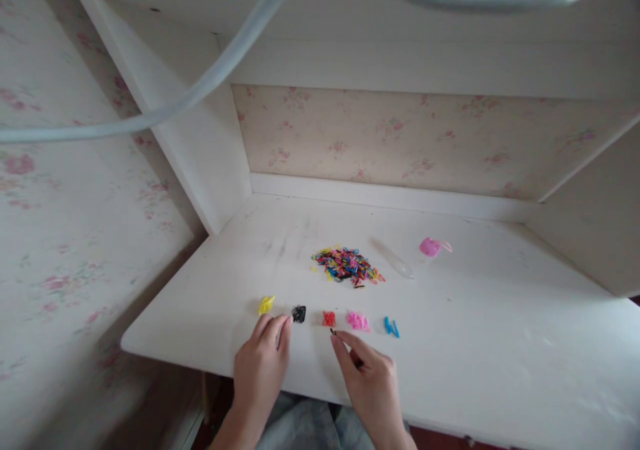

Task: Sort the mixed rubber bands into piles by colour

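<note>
"Where the right hand (367, 373) rests low over the counter (475, 350), what does it hold?"

"A single black band (333, 331), pinched between thumb and forefinger; its end shows at the fingertips, just on the near side of the red bands (329, 319)."

"And the left hand (263, 360)?"

"Fingers curled, with the tips of thumb and forefinger drawn close together just beside the black bands (299, 314). Whether anything is gripped there, one cannot tell."

"How are the sorted groups arranged?"

"In a row near the front edge, left to right: yellow bands (266, 305), black, red, pink bands (358, 321) and blue bands (391, 327). Each group lies apart from its neighbours; the blue consists of only a few pieces."

"What lies behind the row?"

"A mixed heap (347, 265), many-coloured and loosely spread, with yellow pieces along its left margin. To its right lies a clear, elongated object (400, 263), set at a slant; farther right, a pink object (430, 247) with a thin loop at one side."

"And the surroundings?"

"Flowered wallpaper (340, 137) behind the counter and at left; a pale cord (215, 77), curving across the upper part of the view."
</note>
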`<state>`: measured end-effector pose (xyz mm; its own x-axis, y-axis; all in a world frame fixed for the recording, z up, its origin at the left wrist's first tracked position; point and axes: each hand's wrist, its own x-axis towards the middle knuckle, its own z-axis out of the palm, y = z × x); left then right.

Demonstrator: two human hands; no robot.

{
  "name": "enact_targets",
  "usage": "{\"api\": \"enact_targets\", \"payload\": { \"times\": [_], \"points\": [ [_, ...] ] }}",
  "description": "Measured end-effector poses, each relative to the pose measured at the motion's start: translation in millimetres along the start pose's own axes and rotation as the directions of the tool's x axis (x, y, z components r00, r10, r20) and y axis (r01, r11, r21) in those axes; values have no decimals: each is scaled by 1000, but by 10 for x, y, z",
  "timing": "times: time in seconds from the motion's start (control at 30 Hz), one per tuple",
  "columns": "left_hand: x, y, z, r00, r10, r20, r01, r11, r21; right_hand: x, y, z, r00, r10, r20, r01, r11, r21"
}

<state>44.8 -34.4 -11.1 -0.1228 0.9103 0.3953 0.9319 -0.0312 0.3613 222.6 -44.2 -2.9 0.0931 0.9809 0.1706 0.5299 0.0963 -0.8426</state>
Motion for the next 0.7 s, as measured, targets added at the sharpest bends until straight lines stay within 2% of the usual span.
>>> {"api": "enact_targets", "payload": {
  "times": [0.1, 0.2, 0.3, 0.43, 0.7],
  "points": [
    [60, -22, 25, 1000, -14, 2, 13, 993, 114, -35, 23, 108, 984, -172, 35, 175, 976, -127],
    [92, -5, 68, 999, -29, 25, 25, 987, 161, 10, 8, 188, 949, -277, 153, 311, 903, -296],
    [93, -2, 102, 997, -14, 72, 3, 989, 149, 113, -56, 239, 929, -279, 245, 364, 816, -450],
    [96, -43, 136, 992, 26, 122, -39, 994, 107, 260, -161, 284, 924, -250, 291, 378, 721, -581],
    [84, -175, 186, 999, 19, 33, -17, 999, -39, 410, -331, 323, 862, -226, 453, 490, 597, -635]
  ]
}}
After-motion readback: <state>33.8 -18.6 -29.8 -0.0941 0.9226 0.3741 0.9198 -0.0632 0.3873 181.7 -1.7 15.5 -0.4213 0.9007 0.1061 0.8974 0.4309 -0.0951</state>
